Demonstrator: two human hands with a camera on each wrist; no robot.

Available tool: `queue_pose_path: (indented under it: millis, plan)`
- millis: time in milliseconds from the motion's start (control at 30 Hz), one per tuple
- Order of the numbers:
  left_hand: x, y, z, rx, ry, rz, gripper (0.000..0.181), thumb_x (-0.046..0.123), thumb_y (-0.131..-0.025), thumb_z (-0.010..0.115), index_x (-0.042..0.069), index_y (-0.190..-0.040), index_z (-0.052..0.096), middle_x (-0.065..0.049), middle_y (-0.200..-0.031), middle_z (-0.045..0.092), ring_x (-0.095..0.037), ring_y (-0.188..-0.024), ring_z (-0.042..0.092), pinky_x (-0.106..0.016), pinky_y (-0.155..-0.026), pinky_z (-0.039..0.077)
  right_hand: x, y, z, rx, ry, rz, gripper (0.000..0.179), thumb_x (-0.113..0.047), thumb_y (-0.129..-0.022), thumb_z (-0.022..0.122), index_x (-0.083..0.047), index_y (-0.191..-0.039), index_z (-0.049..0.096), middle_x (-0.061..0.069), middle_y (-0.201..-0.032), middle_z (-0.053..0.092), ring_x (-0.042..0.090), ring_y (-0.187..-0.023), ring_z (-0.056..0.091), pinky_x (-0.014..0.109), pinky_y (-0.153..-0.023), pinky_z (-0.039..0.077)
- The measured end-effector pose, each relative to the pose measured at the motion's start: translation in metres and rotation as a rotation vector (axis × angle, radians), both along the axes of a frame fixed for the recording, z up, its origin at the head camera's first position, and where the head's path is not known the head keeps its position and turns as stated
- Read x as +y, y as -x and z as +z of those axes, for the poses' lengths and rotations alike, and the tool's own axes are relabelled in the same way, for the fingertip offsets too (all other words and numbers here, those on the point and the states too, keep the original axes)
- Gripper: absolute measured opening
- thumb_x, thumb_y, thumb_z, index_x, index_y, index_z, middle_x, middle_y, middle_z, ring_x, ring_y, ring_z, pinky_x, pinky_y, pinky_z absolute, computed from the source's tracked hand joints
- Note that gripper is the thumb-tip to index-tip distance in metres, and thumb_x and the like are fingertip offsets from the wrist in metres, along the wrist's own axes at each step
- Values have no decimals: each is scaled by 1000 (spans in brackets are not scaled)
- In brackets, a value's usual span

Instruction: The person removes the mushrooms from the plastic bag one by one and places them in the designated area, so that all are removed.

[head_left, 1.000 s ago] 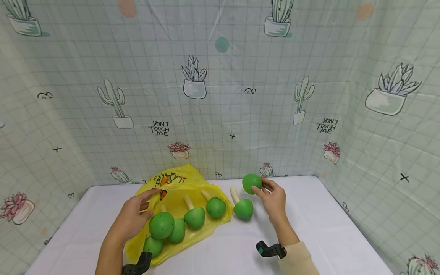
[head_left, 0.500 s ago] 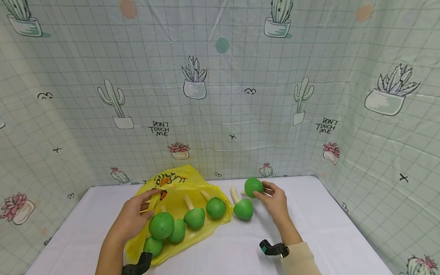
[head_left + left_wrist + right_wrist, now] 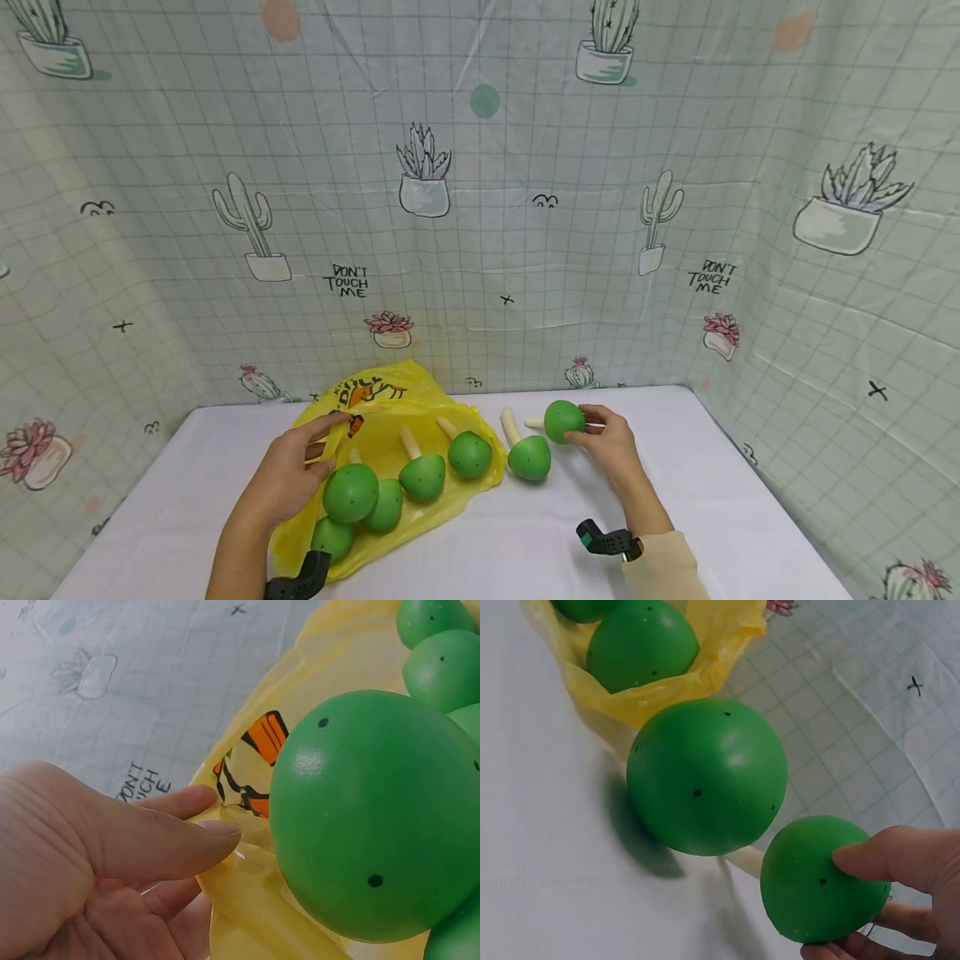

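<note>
My right hand (image 3: 611,442) holds a toy mushroom (image 3: 564,422) by its green, black-dotted cap, thumb on one side and fingers on the other. The mushroom's pale stem points left; whether it rests on the table I cannot tell. Just left of it lies a second toy mushroom (image 3: 529,458), stem toward the back. My left hand (image 3: 288,475) pinches the edge of a yellow plastic bag (image 3: 247,900) between thumb and fingers. Several more mushrooms lie in the bag's wide mouth, the nearest cap (image 3: 375,817) close to the left fingertips. Some of their stems are hidden.
A white cloth covers the table (image 3: 720,500). Behind and at both sides hangs a gridded curtain (image 3: 495,250) printed with cacti, meeting the table's back edge. Each wrist wears a black strap mount (image 3: 607,540).
My right hand has moved down and slightly right with the mushroom, and more of its stem now shows at the left. The left hand and the bag have stayed put.
</note>
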State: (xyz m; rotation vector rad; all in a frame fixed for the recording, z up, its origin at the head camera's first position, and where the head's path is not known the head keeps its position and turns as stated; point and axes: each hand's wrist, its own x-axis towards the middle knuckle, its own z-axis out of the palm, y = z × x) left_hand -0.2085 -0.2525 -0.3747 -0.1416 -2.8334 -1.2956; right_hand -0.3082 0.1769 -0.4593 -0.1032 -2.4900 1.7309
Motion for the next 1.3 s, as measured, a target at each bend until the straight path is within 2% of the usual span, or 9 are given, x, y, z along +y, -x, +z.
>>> queue_pose_path:
  millis: [233,533,900,1100,1300]
  plan:
    - [0,0,0,11,7,-2,66,-18,-94,62,7,-155,51,-33,-157,42,-56,-134,51,-59,-103,54,-2,3,-7,-40,-4,10,61,1,-89,77,9,-145,54,32,-138,57,47,-128,58,53,-106,53]
    - [0,1,0,21,10,-14,67,-19,-94,62,6,-155,51,-33,-157,42,-57,-134,51,-59,-102,54,-4,3,-12,-51,-7,-2,54,0,-88,79,9,-139,60,31,-138,59,46,-126,60,51,-103,55]
    - [1,0,0,9,10,-2,66,-18,-94,62,6,-155,51,-33,-157,42,-56,-134,51,-59,-103,54,-4,3,-12,-50,10,-6,56,-4,-90,80,9,-140,59,30,-138,60,45,-127,59,55,-106,52]
    - [0,0,0,8,11,-4,66,-17,-95,62,6,-155,51,-32,-158,41,-57,-135,49,-60,-104,53,-3,2,-12,-48,28,-34,53,-8,-91,81,6,-139,61,28,-136,62,42,-125,61,53,-106,52]
    - [-1,-1,0,19,12,-4,65,-17,-95,62,6,-155,51,-33,-158,41,-57,-135,50,-61,-104,53,-2,-1,-5,-44,53,-48,53,-8,-92,80,6,-139,60,28,-137,61,41,-127,59,51,-107,52]
